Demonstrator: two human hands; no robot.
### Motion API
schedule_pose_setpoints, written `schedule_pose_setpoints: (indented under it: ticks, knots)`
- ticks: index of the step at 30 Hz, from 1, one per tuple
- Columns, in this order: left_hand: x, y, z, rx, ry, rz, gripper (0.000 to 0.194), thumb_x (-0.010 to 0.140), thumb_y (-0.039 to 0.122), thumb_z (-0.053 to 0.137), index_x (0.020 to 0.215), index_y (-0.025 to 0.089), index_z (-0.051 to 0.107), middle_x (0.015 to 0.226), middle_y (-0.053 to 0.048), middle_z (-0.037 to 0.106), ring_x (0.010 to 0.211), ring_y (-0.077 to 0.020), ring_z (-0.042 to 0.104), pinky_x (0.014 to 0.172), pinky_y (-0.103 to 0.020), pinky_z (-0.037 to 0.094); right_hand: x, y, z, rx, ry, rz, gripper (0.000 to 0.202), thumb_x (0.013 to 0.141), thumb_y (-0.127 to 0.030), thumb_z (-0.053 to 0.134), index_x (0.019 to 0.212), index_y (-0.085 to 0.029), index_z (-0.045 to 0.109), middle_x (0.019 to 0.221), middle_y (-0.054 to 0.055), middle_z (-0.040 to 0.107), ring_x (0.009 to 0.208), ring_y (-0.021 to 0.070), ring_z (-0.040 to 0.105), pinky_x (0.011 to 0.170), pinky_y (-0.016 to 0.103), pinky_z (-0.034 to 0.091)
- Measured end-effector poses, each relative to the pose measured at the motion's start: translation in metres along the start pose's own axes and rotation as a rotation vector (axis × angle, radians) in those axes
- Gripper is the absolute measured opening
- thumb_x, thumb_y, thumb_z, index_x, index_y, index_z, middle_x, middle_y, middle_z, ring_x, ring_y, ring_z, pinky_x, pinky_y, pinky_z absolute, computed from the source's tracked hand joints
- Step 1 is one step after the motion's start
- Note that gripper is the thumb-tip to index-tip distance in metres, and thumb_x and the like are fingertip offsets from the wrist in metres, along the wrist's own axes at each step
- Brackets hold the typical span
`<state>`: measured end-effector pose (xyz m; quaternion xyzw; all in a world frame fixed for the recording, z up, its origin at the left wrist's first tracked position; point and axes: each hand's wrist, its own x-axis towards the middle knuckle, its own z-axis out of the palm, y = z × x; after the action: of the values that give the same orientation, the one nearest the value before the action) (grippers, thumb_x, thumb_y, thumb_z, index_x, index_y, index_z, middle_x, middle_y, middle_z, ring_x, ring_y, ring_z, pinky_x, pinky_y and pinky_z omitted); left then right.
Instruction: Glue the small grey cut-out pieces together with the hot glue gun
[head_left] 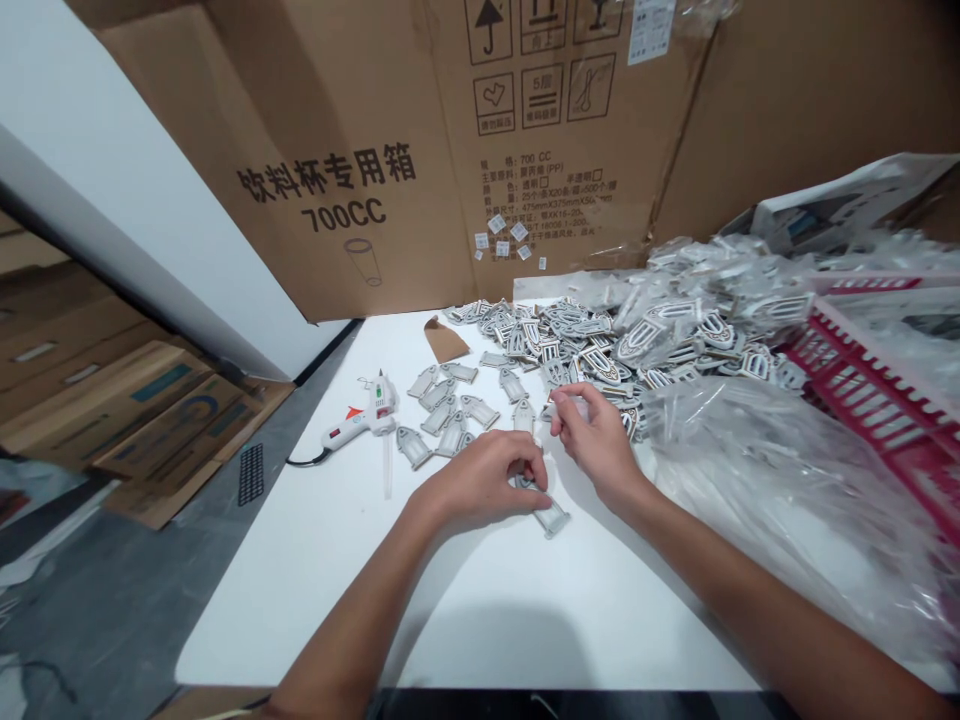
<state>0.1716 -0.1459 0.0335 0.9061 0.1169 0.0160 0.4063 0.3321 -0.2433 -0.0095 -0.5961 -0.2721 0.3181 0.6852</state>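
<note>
My left hand [486, 472] is closed over a small grey arch-shaped piece [553, 519] low above the white table [322, 600]. Thumb and fingertips grip the piece's upper end, hiding that part. To its right, my right hand [596, 440] is raised with thumb and forefinger pinched together. Something pale shows at those fingertips, too small to name. Several similar grey pieces [452, 436] lie spread on the table beyond my left hand. A white glue gun [360, 425] with an orange trigger rests on its side left of them, a clear stick beneath it.
A large heap of grey and white pieces [592, 335], some in clear bags, fills the back right. Crumpled clear plastic [757, 480] and a magenta basket [862, 370] stand at the right. Behind rises a cardboard box [360, 120]. A brown scrap [447, 342] lies near it.
</note>
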Motion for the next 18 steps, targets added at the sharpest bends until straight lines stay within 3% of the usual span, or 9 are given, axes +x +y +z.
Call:
schedule_pose_setpoints:
  ticks: [4, 8, 10, 13, 18]
  knots:
    - [-0.002, 0.003, -0.004, 0.031, 0.035, -0.023, 0.009, 0.076, 0.020, 0.081, 0.084, 0.022, 0.077, 0.086, 0.002, 0.070, 0.077, -0.0150, 0.060, 0.070, -0.027, 0.042, 0.000, 0.000, -0.001, 0.004, 0.026, -0.011, 0.035, 0.093, -0.055, 0.070, 0.103, -0.022, 0.062, 0.063, -0.005, 0.061, 0.045, 0.0079, 0.038, 0.040, 0.019, 0.025]
    - [0.008, 0.009, 0.015, 0.117, 0.250, -0.124, 0.024, 0.084, 0.045, 0.081, 0.086, 0.022, 0.075, 0.089, 0.000, 0.073, 0.085, -0.0191, 0.064, 0.076, -0.031, 0.045, 0.001, 0.000, -0.001, 0.053, 0.107, -0.067, 0.035, 0.093, -0.054, 0.071, 0.103, -0.023, 0.062, 0.064, -0.005, 0.060, 0.045, 0.0078, 0.039, 0.040, 0.019, 0.026]
    - [0.016, 0.014, 0.027, 0.195, 0.290, -0.173, 0.035, 0.080, 0.055, 0.084, 0.086, 0.022, 0.074, 0.093, -0.003, 0.074, 0.092, -0.0233, 0.066, 0.080, -0.033, 0.046, 0.001, -0.002, -0.001, 0.087, 0.161, -0.087, 0.036, 0.092, -0.055, 0.073, 0.103, -0.023, 0.061, 0.063, -0.006, 0.060, 0.044, 0.0076, 0.038, 0.039, 0.019, 0.026]
    - [0.025, 0.023, 0.038, 0.322, 0.235, -0.220, 0.037, 0.076, 0.053, 0.089, 0.089, 0.021, 0.076, 0.100, -0.007, 0.075, 0.098, -0.0282, 0.068, 0.083, -0.036, 0.048, 0.002, -0.006, -0.001, 0.129, 0.207, -0.107, 0.037, 0.091, -0.056, 0.075, 0.102, -0.023, 0.061, 0.062, -0.006, 0.060, 0.042, 0.0073, 0.037, 0.038, 0.019, 0.025]
    - [0.035, 0.034, 0.037, 0.299, 0.102, -0.310, 0.006, 0.083, 0.031, 0.081, 0.088, 0.028, 0.081, 0.092, -0.002, 0.077, 0.092, -0.0255, 0.071, 0.074, -0.033, 0.048, 0.001, -0.007, 0.000, 0.146, 0.211, -0.118, 0.037, 0.089, -0.055, 0.077, 0.100, -0.024, 0.060, 0.061, -0.007, 0.060, 0.041, 0.0073, 0.037, 0.037, 0.019, 0.024]
